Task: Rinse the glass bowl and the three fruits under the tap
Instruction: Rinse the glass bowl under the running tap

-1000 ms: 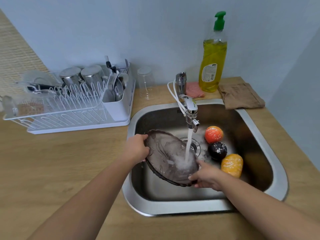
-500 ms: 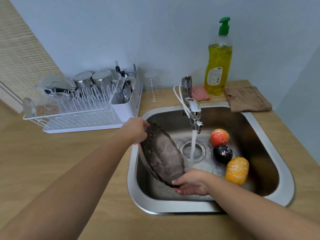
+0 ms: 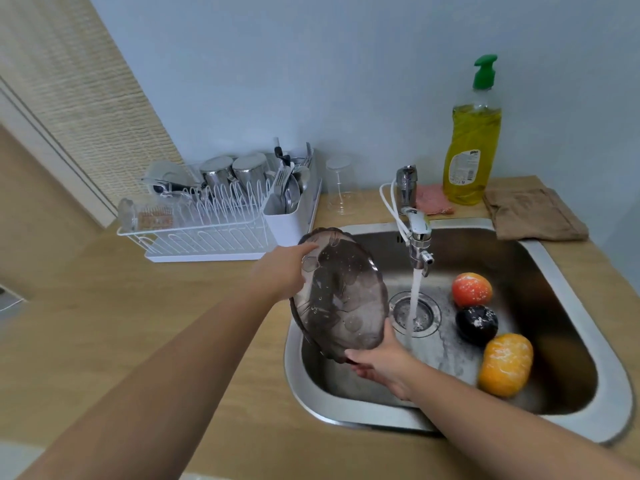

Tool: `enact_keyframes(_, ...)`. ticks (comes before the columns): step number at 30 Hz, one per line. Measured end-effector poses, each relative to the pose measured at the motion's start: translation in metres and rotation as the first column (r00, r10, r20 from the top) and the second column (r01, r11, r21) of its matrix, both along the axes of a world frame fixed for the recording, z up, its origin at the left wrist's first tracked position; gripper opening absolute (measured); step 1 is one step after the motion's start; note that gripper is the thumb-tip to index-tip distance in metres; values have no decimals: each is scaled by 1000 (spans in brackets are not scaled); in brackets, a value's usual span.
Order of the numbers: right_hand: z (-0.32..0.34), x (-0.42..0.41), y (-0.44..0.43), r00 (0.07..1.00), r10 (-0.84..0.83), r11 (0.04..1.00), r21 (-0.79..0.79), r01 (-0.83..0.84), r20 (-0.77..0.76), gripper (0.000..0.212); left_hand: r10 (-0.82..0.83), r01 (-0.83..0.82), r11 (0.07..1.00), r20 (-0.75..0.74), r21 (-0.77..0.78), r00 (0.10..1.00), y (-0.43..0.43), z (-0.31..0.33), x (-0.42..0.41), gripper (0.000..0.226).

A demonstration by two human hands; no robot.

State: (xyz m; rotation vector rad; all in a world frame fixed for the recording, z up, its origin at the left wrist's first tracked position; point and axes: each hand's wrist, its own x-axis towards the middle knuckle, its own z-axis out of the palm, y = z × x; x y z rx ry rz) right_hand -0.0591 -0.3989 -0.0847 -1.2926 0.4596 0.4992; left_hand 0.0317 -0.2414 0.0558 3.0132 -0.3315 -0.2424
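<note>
Gripping a smoky glass bowl (image 3: 341,292) at both ends, a person tips it nearly on edge over the sink's (image 3: 571,271) left side — hollow facing the tap (image 3: 417,233), wet with droplets. The left hand (image 3: 280,271), arm stretched forward, clasps the rim at 10 o'clock, fingers pressed on the back, thumb over the edge. The right hand (image 3: 379,358) cups the low rim at 5 o'clock, fingers curled beneath. Water runs from the tap straight into the drain (image 3: 415,313), just right of the bowl and clear of it. Three fruits lie in the basin at 3 o'clock of the drain — red (image 3: 471,289) farthest, black (image 3: 476,323) in the middle, orange (image 3: 506,364) nearest. A white rack (image 3: 214,226) at 11 o'clock holds steel cups and cutlery.
</note>
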Motion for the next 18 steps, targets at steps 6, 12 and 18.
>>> enact_keyframes(6,15,-5,7,999,18,999,48,-20,36,117,-9,10,999,13,-39,1000,2,14,-5,78)
enact_keyframes(12,28,8,34,997,-49,982,186,36,64,115,-128,130,991,58,-36,990,-3,61,8,79)
enact_keyframes(18,30,14,73,991,-126,941,323,105,44,101,-314,303,943,60,140,948,-18,93,17,78)
